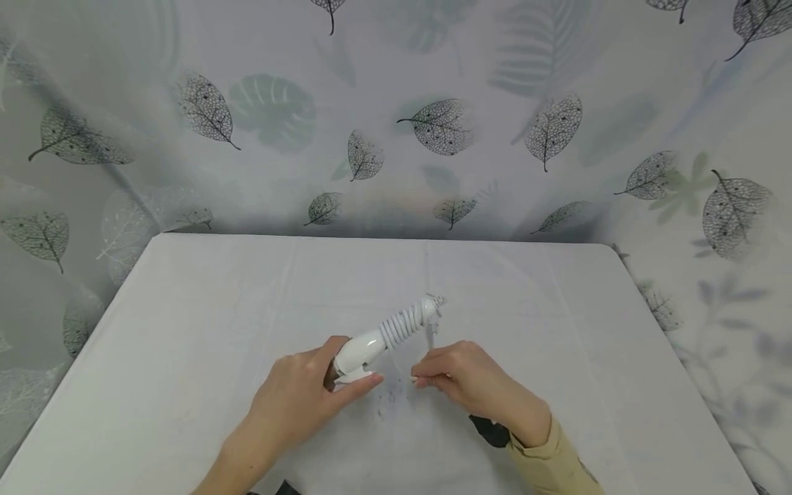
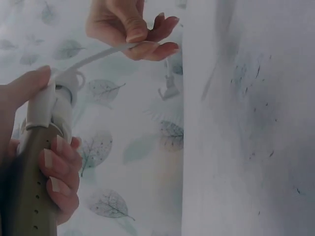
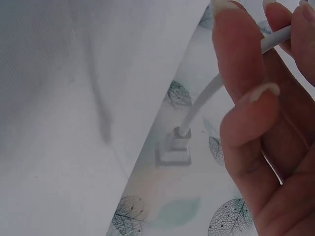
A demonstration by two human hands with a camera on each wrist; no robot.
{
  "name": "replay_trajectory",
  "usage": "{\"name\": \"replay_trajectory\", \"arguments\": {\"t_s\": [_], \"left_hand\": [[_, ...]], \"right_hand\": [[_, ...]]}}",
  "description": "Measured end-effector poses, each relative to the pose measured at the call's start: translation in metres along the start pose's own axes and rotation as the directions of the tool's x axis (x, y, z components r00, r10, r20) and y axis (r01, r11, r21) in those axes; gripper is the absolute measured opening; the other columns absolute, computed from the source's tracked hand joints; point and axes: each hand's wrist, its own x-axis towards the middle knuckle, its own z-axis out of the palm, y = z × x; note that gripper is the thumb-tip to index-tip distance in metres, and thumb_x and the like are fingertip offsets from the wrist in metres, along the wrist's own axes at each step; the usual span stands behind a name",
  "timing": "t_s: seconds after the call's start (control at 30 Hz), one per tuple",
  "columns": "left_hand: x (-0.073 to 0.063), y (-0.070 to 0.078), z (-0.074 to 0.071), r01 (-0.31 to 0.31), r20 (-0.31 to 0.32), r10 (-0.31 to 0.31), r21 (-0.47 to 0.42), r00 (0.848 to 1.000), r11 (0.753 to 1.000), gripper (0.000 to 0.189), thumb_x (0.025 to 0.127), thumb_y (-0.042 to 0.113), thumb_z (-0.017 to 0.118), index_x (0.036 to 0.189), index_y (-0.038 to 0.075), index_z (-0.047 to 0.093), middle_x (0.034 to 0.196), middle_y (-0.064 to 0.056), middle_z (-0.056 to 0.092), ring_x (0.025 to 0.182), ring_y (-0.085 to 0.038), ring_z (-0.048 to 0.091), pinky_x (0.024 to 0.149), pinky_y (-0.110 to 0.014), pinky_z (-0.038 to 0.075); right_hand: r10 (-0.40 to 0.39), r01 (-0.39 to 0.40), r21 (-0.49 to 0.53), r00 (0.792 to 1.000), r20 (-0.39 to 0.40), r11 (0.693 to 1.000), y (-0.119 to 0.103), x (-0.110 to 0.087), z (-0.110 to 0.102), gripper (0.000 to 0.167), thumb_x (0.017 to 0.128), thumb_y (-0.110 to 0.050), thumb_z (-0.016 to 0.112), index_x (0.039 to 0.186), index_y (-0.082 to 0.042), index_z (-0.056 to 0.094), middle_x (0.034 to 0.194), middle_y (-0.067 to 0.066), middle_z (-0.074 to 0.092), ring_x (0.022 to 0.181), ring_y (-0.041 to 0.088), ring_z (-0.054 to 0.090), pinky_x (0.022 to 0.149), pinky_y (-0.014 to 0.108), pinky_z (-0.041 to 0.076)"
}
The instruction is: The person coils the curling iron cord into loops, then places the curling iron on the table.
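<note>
A white curling iron (image 1: 361, 350) is held above the table in my left hand (image 1: 291, 392), tilted up toward the far right. Its white cord (image 1: 402, 326) is coiled around the handle. The left wrist view shows my left fingers curled around the olive-brown barrel (image 2: 37, 182), which has a row of small holes, and the thumb near the white part. My right hand (image 1: 473, 385) pinches a loose stretch of the cord (image 2: 98, 55) between thumb and fingers. Beyond those fingers the plug (image 3: 173, 152) dangles at the cord's end.
A white-covered table (image 1: 204, 357) lies beneath both hands, with small dark specks near its middle. Behind it hangs a leaf-patterned curtain (image 1: 383, 82), which also runs along both sides. A dark strap (image 1: 491, 432) is on the right wrist.
</note>
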Motion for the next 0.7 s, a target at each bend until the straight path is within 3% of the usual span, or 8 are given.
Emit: {"name": "replay_trajectory", "arguments": {"t_s": [0.13, 0.37, 0.43, 0.53, 0.6, 0.7], "left_hand": [[-0.002, 0.000, 0.003, -0.083, 0.011, 0.084, -0.056, 0.996, 0.995, 0.049, 0.082, 0.063, 0.071, 0.108, 0.022, 0.065, 0.061, 0.020, 0.039, 0.052, 0.007, 0.035, 0.047, -0.015, 0.034], [-0.002, -0.002, 0.004, -0.169, 0.045, 0.175, -0.105, 0.984, 0.980, 0.042, 0.083, 0.062, 0.071, 0.102, 0.025, 0.064, 0.061, 0.020, 0.037, 0.053, 0.009, 0.032, 0.048, -0.013, 0.032], [-0.003, -0.001, 0.004, -0.182, 0.059, 0.189, -0.101, 0.980, 0.978, 0.040, 0.084, 0.063, 0.069, 0.100, 0.026, 0.063, 0.061, 0.021, 0.037, 0.053, 0.009, 0.032, 0.048, -0.012, 0.031], [-0.003, -0.001, 0.004, -0.187, 0.087, 0.194, -0.082, 0.977, 0.979, 0.042, 0.084, 0.065, 0.067, 0.098, 0.026, 0.061, 0.061, 0.021, 0.038, 0.052, 0.008, 0.033, 0.048, -0.013, 0.032], [-0.003, -0.001, 0.003, -0.188, 0.106, 0.196, -0.081, 0.975, 0.979, 0.043, 0.084, 0.066, 0.066, 0.097, 0.026, 0.061, 0.061, 0.021, 0.039, 0.051, 0.008, 0.034, 0.047, -0.013, 0.032], [-0.003, -0.002, 0.003, -0.201, 0.126, 0.211, -0.089, 0.969, 0.976, 0.043, 0.084, 0.066, 0.066, 0.096, 0.026, 0.060, 0.060, 0.021, 0.039, 0.051, 0.009, 0.033, 0.047, -0.013, 0.031]], "right_hand": [[0.037, -0.037, -0.017, 0.999, 0.007, 0.999, 0.004, 0.000, 0.003, 0.009, 0.084, -0.009, 0.078, 0.092, -0.010, 0.078, 0.088, -0.003, 0.074, 0.077, 0.001, 0.064, 0.067, 0.017, 0.051], [0.065, -0.091, -0.199, 0.989, -0.131, 0.976, 0.011, -0.003, 0.004, 0.014, 0.080, -0.015, 0.082, 0.092, -0.010, 0.077, 0.089, -0.001, 0.074, 0.078, 0.009, 0.067, 0.066, 0.024, 0.052], [0.060, -0.107, -0.268, 0.983, -0.175, 0.958, 0.013, -0.004, 0.005, 0.011, 0.080, -0.013, 0.083, 0.083, -0.012, 0.072, 0.077, -0.003, 0.067, 0.067, 0.006, 0.058, 0.060, 0.022, 0.047], [0.078, -0.146, -0.333, 0.975, -0.210, 0.931, 0.014, -0.007, 0.005, 0.020, 0.078, -0.003, 0.082, 0.074, -0.012, 0.065, 0.063, -0.003, 0.057, 0.057, 0.005, 0.041, 0.054, 0.021, 0.037], [0.111, -0.171, -0.292, 0.971, -0.211, 0.941, 0.014, -0.007, 0.004, 0.019, 0.078, 0.005, 0.078, 0.077, -0.010, 0.067, 0.066, -0.001, 0.062, 0.057, 0.005, 0.048, 0.055, 0.021, 0.040], [0.150, -0.187, -0.184, 0.968, -0.199, 0.965, 0.014, -0.006, 0.001, 0.021, 0.080, 0.009, 0.075, 0.092, -0.009, 0.071, 0.086, 0.002, 0.074, 0.071, 0.009, 0.065, 0.063, 0.023, 0.052]]}}
